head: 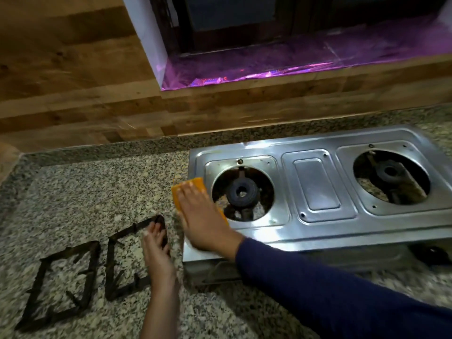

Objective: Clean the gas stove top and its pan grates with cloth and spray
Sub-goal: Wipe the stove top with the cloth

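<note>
The stove top (315,182) is thin pressed metal, silvery and glossy, with bright glare on its left and front panels. The two burners (242,192) in its round openings look like dark, matt cast metal. An orange cloth (195,183), soft and matt, lies flat under the right hand (203,226). The two pan grates (61,282) are dark, rough metal with a rusty-brown, dull look. The surface (97,192) is speckled grey and black stone, polished with a faint sheen. The wall behind (73,81) shows wood-grain panels, smooth and slightly shiny. The sill (269,62) is lined with crinkled, reflective purple foil. The sleeve (318,289) is dark blue matt fabric.
</note>
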